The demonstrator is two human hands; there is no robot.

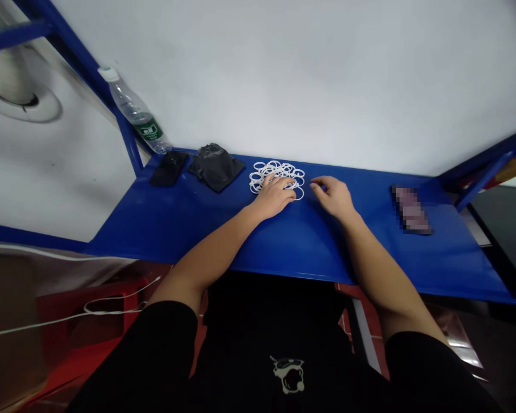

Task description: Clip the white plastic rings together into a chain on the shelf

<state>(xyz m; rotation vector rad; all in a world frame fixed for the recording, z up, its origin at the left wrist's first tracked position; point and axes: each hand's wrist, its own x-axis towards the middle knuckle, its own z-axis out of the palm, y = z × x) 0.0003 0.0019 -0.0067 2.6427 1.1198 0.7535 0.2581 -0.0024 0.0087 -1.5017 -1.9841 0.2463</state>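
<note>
A cluster of thin white rings [300,194], perhaps hair ties or rubber bands, lies on the blue tabletop [279,246] near the wall. My left hand [274,198] rests over the lower part of this cluster, palm down, fingers spread and covering some rings. Just right of the rings is my right hand [334,196], apart from them. Its fingers are loosely bent, thumb and index tips close together, and I see nothing between them.
Left of the rings lie a black cloth pouch [217,166] and a dark phone-like object [168,168]. A plastic bottle [140,117] leans against the blue frame. At right is a pixelated flat object [411,209]. A red stool [86,321] stands below left.
</note>
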